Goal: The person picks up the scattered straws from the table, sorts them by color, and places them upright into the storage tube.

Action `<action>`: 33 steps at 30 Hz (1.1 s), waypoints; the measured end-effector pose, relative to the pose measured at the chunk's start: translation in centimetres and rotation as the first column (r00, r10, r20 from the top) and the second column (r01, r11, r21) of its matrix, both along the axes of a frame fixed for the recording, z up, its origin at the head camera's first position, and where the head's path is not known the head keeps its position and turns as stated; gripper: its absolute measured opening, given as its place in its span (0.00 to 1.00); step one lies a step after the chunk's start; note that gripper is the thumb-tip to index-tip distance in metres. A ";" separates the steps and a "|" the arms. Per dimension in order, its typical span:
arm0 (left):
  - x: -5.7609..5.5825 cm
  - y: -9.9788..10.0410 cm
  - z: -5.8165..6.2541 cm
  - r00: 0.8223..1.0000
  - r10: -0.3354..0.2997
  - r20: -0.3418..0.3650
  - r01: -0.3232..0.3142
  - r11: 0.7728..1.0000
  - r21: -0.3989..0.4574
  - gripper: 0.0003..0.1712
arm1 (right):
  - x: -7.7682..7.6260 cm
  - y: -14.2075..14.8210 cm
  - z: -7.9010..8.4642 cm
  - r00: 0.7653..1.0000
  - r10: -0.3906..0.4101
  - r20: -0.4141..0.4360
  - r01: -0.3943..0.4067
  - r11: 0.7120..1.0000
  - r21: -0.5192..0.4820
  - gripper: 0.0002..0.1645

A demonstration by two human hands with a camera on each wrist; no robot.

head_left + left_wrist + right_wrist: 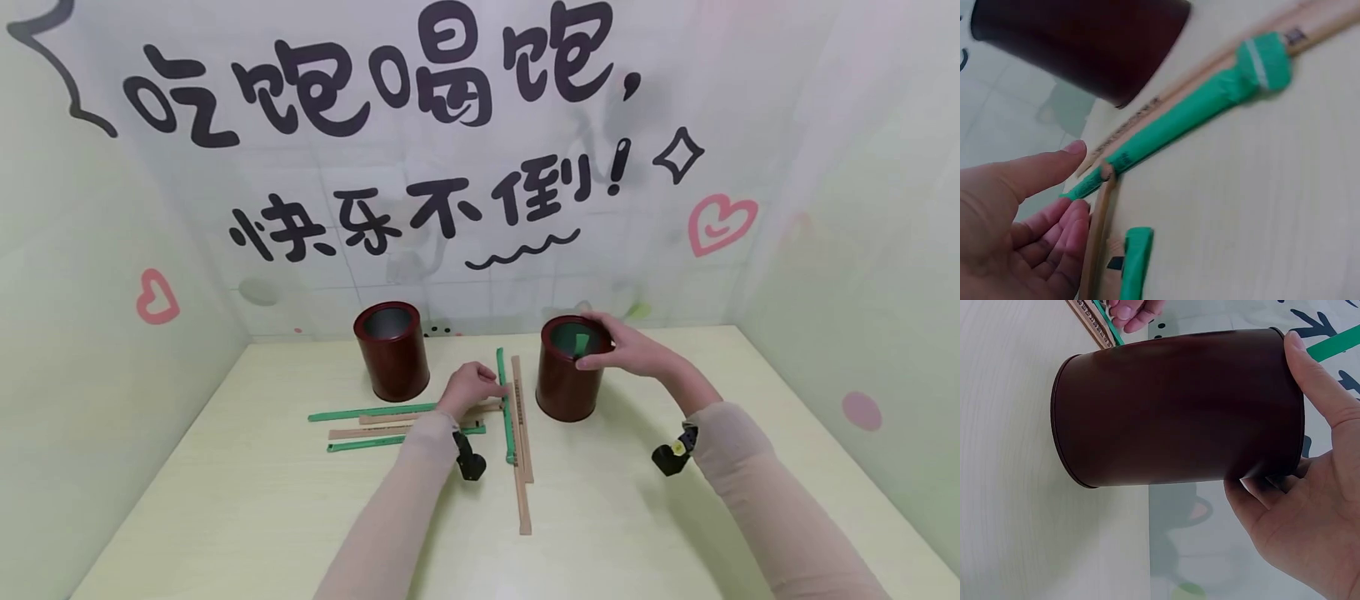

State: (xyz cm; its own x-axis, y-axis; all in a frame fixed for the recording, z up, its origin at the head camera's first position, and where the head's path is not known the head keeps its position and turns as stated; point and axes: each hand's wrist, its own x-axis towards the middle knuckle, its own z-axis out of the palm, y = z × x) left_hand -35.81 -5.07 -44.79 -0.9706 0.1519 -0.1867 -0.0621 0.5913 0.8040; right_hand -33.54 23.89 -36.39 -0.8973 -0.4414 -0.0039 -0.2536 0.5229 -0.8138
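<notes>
My right hand (pixel 630 348) holds a dark red cylindrical can (pixel 566 387) by its upper rim, thumb on the near side and fingers round the far side. A green strip (pixel 581 343) sticks up inside that can. My left hand (pixel 468 387) hovers low among slim wrapped sticks, its thumb apart from loosely curled fingers (pixel 1072 244) in the left wrist view. Closest to it are a long green-wrapped stick (pixel 509 433) and brown-wrapped sticks (pixel 522 500) lying lengthwise beside it. The left forearm partly covers several crosswise sticks.
A second dark red can (pixel 397 367) stands upright at the back left. Crosswise green (pixel 352 414) and brown (pixel 352 434) sticks lie in front of it on the pale table (pixel 247 500). A printed wall (pixel 480 292) closes off the back.
</notes>
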 end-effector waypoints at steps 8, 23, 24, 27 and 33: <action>0.1 0.9 -0.5 0.998 -0.009 -0.064 0.003 0.996 -0.087 0.15 | -0.1 0.0 -0.1 1.000 0.000 0.006 0.000 1.000 0.004 0.49; 0.5 1.9 0.0 0.997 0.061 -0.052 -0.069 0.984 -0.166 0.08 | 0.1 0.0 -0.2 1.000 0.001 0.004 -0.001 1.000 0.009 0.50; 0.6 1.8 0.0 0.996 0.068 -0.053 -0.075 0.987 -0.145 0.09 | 0.1 0.0 -0.2 1.000 0.002 0.003 -0.002 1.000 0.010 0.50; 0.6 1.4 0.2 0.997 0.062 -0.040 -0.065 0.995 -0.080 0.10 | 0.1 -0.1 -0.2 1.000 0.002 -0.001 -0.002 1.000 0.013 0.50; 0.3 0.8 1.1 0.999 0.034 -0.022 -0.033 0.998 0.045 0.12 | 0.0 -0.1 0.0 1.000 0.009 -0.008 -0.009 1.000 0.010 0.50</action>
